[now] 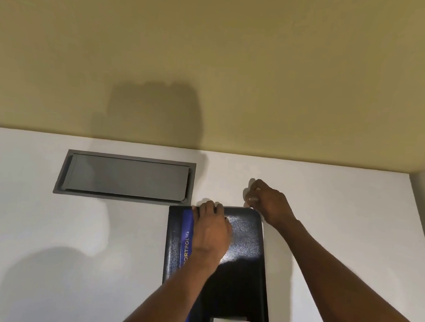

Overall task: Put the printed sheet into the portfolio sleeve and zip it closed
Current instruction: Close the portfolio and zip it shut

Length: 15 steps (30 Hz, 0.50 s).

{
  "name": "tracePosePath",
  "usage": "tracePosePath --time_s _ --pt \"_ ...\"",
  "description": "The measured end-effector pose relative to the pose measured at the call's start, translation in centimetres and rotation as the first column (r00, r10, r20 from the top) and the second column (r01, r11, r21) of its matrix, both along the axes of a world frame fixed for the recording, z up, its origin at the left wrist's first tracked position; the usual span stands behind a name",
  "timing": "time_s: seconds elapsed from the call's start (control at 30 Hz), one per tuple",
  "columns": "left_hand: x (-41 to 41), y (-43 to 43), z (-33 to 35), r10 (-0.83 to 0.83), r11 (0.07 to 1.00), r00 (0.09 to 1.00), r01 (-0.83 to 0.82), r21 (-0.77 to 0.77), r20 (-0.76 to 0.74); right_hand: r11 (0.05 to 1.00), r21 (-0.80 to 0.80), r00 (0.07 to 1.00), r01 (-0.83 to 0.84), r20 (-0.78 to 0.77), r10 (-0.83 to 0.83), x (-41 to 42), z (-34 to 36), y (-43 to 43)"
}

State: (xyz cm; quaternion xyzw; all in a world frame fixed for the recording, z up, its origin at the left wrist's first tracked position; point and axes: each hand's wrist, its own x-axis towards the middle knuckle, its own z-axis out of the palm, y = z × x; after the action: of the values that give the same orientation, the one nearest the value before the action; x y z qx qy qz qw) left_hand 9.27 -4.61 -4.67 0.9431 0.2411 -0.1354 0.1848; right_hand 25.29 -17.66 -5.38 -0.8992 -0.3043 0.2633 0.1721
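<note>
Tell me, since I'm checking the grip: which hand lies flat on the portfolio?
The left hand, pressing on the portfolio cover; the right hand pinches something at its far right corner.

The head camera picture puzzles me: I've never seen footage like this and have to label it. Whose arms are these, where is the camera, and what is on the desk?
There is no machine here. A person wears a camera on the head, so you look forward and down along both bare arms. They work at a white desk set against a yellowish wall. On the desk lies a dark portfolio sleeve with a blue stripe. The left hand presses flat on its far end. The right hand pinches something small at the far right corner, probably the zip pull, though it is too small to be sure. The grey panel set into the desk is a closed flap.
</note>
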Motion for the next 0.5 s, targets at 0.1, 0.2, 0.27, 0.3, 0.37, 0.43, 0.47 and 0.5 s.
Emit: tracePosePath --time_s 0.1,0.2,0.27,0.3,0.37,0.43,0.47,0.5 --pt "0.0 -0.1 0.0 0.018 1.000 1.000 -0.018 -0.005 -0.004 0.990 0.005 0.990 -0.142 -0.012 0.143 0.9 0.3 1.9" --pt "-0.2 -0.3 0.2 0.065 0.997 0.997 -0.063 -0.036 0.041 0.961 -0.001 0.961 -0.277 0.022 0.277 1.3 0.7 3.4" --pt "-0.3 -0.5 0.3 0.081 0.996 0.994 -0.078 -0.050 0.067 0.939 -0.029 0.939 -0.343 0.022 0.343 1.4 0.8 4.2" --pt "-0.3 -0.6 0.5 0.083 0.996 0.994 -0.080 -0.050 0.069 0.928 -0.039 0.928 -0.371 0.022 0.372 1.3 0.7 4.5" --pt "-0.2 -1.0 0.8 0.066 0.997 0.996 -0.063 -0.051 0.056 0.912 -0.040 0.912 -0.407 0.025 0.408 1.0 0.7 5.0" --pt "-0.2 -1.8 1.0 0.055 0.996 0.997 -0.050 -0.077 0.054 0.893 -0.042 0.892 -0.449 0.048 0.450 0.6 0.6 5.4" --pt "-0.2 -2.2 1.1 0.059 0.994 0.997 -0.053 -0.096 0.051 0.884 -0.047 0.882 -0.465 0.058 0.467 0.3 0.6 5.7" --pt "-0.3 -2.7 1.1 0.068 0.991 0.996 -0.062 -0.119 0.052 0.881 -0.047 0.878 -0.471 0.064 0.474 0.0 0.6 6.0"
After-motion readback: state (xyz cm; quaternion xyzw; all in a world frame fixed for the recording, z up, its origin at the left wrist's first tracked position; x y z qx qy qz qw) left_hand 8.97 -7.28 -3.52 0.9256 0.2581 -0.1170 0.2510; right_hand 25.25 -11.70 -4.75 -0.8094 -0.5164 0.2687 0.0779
